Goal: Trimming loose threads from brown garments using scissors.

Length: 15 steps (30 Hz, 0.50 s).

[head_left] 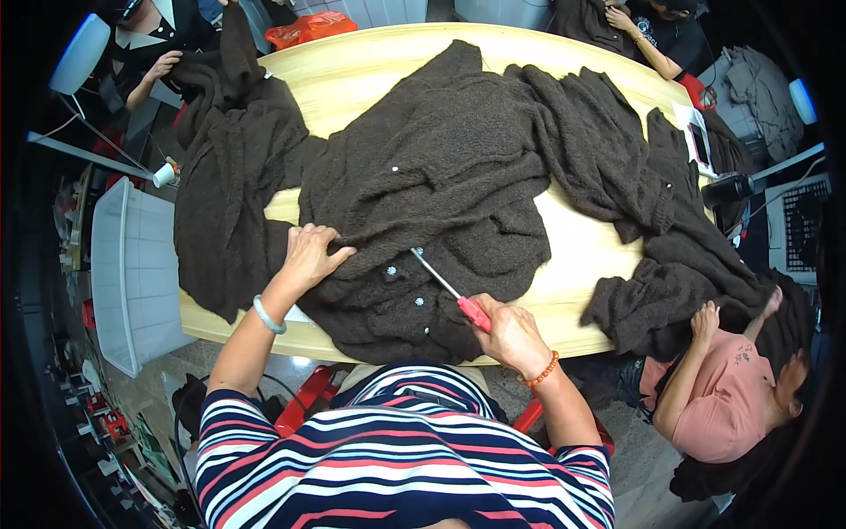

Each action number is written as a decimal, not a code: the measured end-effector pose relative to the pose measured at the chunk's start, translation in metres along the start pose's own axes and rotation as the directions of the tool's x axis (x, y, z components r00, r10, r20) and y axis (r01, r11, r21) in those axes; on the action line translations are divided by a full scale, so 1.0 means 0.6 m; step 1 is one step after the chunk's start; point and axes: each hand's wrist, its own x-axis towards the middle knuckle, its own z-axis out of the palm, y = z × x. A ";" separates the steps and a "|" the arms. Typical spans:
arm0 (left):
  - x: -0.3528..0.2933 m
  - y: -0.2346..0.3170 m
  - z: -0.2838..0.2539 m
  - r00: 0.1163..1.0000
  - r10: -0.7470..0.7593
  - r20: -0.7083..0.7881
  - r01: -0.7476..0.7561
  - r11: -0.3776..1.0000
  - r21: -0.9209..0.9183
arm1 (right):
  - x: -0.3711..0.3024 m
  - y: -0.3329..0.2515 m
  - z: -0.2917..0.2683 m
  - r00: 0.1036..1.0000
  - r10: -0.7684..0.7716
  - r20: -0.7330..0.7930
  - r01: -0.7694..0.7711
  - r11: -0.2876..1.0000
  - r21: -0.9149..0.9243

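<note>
A dark brown knitted cardigan (458,132) lies rumpled across the table before me, with several small pale buttons (419,301) down its near part. On the left part of its long fold rests my left hand (308,253), palm down, thumb spread from the fingers. My right hand (511,335) is closed round the red handle of a tool (448,285) with a long, thin metal shaft. The shaft points up and left, its tip beside a button on the fold. Whether it is a screwdriver or another tool I cannot tell.
More brown knitwear (233,176) covers the pale wooden table (352,57) at left and right. A white bin (137,273) stands left. Two people work across the table; another in pink (723,397) sits at right. A black cylindrical object (728,189) and white cup (164,175) are near the edges.
</note>
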 end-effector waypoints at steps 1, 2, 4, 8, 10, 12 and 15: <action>-0.007 -0.015 -0.004 1.000 0.006 -0.001 -0.006 1.000 0.004 | -0.003 -0.002 0.007 0.998 -0.008 -0.059 0.009 1.000 0.028; -0.013 -0.031 -0.004 0.993 -0.062 0.096 0.084 0.967 -0.241 | -0.007 -0.007 0.016 0.995 -0.002 -0.100 0.005 1.000 0.031; -0.010 -0.042 -0.011 0.955 -0.065 0.290 0.226 0.793 -0.566 | -0.014 -0.027 0.027 0.998 0.034 -0.058 -0.033 0.999 0.026; -0.018 -0.015 0.036 0.929 -0.121 0.349 0.351 -0.007 -0.936 | -0.029 -0.078 0.070 0.997 0.016 0.082 -0.015 1.000 -0.015; -0.020 -0.015 0.057 0.923 -0.070 0.378 0.370 -0.101 -0.923 | -0.031 -0.113 0.088 0.986 -0.022 0.163 0.029 0.999 -0.041; -0.038 -0.007 0.082 0.901 -0.005 0.433 0.420 -0.228 -0.878 | -0.032 -0.121 0.101 0.989 -0.006 0.150 0.011 0.999 -0.033; -0.052 -0.021 0.110 0.907 -0.011 0.422 0.415 -0.155 -0.896 | -0.036 -0.141 0.101 0.990 0.068 0.122 -0.062 0.997 -0.052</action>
